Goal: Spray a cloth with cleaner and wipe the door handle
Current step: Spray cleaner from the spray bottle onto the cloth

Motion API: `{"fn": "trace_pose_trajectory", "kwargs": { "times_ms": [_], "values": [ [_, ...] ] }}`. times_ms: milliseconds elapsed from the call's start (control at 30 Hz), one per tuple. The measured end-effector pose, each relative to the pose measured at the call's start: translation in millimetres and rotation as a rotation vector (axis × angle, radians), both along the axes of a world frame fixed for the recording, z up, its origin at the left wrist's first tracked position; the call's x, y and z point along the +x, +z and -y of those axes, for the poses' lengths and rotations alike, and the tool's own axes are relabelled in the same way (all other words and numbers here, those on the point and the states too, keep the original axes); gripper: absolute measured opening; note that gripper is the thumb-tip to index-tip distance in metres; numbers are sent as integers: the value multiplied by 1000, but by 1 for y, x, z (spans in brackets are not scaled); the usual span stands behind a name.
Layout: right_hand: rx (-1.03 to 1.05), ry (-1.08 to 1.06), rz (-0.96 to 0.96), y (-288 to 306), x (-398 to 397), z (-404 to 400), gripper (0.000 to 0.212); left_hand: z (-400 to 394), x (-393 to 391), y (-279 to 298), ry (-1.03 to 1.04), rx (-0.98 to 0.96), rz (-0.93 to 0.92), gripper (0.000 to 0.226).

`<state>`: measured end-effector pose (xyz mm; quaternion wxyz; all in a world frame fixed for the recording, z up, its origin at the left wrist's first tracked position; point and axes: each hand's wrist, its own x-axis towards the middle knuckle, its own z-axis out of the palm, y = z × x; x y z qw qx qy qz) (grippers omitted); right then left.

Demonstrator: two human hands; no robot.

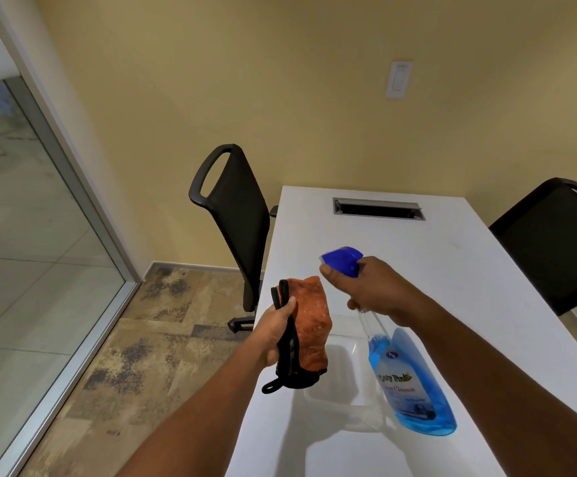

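My left hand grips an orange cloth with black edging, held upright over the table's left edge. My right hand holds a clear spray bottle of blue cleaner by its neck, one finger on the trigger. Its blue nozzle points left toward the cloth, a short gap away. No door handle is in view.
A white table has a cable slot near the wall and a white tray under the hands. Black chairs stand at the left and right. A glass panel with a metal frame runs along the left.
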<state>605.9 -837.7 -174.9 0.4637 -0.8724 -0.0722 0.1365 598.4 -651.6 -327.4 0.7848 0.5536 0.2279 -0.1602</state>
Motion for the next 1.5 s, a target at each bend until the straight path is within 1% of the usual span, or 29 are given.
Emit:
{"fn": "trace_pose_trajectory", "kwargs": {
  "times_ms": [133, 333, 467, 567, 667, 800, 900, 967, 1033, 1167, 1300, 1400, 1500],
  "values": [
    [-4, -21, -19, -3, 4, 8, 49, -3, 1, 0, 8, -2, -13, 30],
    [23, -7, -37, -11, 4, 5, 38, -2, 1, -2, -32, -22, -31, 38],
    [-8, 18, -35, -10, 6, -1, 42, 3, 3, -3, -47, -26, -39, 40],
    [2, 33, -13, -9, 2, -4, 35, 3, 5, -1, -47, -19, -30, 39],
    [34, 56, -52, -10, -2, -2, 34, 2, 7, 2, -41, -1, -10, 39],
    [-12, 71, -90, -21, -8, 3, 39, -2, 10, 4, -7, 9, -6, 36],
    [58, 56, -44, -23, -7, 9, 50, -6, 8, 6, 29, -14, -24, 32],
    [121, 1, -5, -22, -3, 13, 62, -8, 8, 4, 66, -29, -32, 31],
    [182, -76, 28, -21, 3, 17, 67, -9, 7, 3, 109, -39, -40, 30],
    [341, -136, 74, -28, 19, 18, 55, -15, 4, 0, 177, -56, -52, 29],
    [427, -46, 84, -45, 30, 17, 56, -21, 1, 1, 207, -51, -60, 31],
    [449, 42, 70, -64, 36, 17, 45, -23, -2, 4, 211, -44, -66, 33],
    [481, 45, 19, -84, 45, 15, 36, -24, -3, 5, 217, -35, -72, 33]
  ]
}}
